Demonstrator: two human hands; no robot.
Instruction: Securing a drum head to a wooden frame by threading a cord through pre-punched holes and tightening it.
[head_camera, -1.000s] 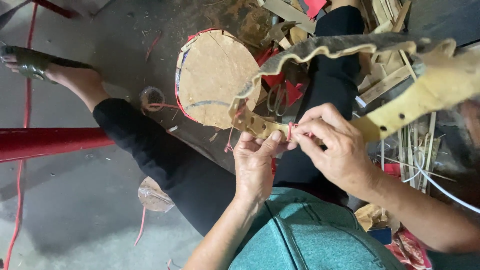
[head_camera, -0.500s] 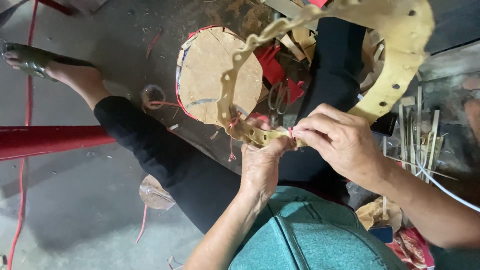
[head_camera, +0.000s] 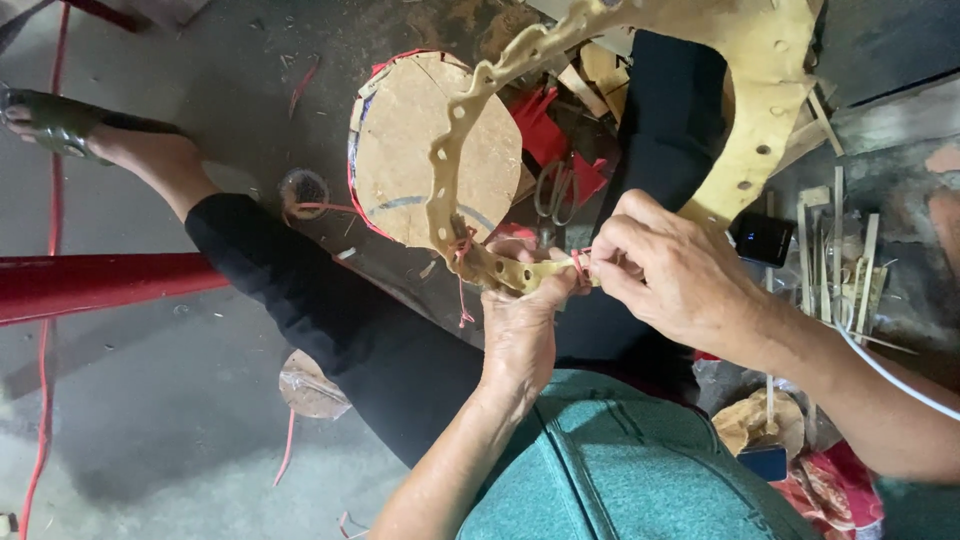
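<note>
We sit low over a grey concrete floor (head_camera: 120, 420), stained and scattered with scraps, with our black-trousered leg stretched out to a sandalled foot (head_camera: 60, 125) at the far left. A red metal bar (head_camera: 90, 285) lies across the floor beside that leg, and a thin red cord (head_camera: 45, 330) trails down the left edge. We see no proper container here; things simply lie in loose heaps. A round cardboard disc (head_camera: 400, 150) with a red rim rests on the floor ahead of us, a pair of scissors (head_camera: 555, 190) lies just beside it among red scraps, and a bundle of bamboo slivers (head_camera: 840, 260) sits to the right, near a small dark phone (head_camera: 765, 238). The pale yellow perforated strip (head_camera: 760, 110) curves in a wide loop over all this, hiding part of the disc. Our left hand (head_camera: 520, 330) is closed around the strip's lower end, and our right hand (head_camera: 670, 275) pinches a red tie (head_camera: 578, 262) at the strip, fingertips tight together, the two hands touching.
</note>
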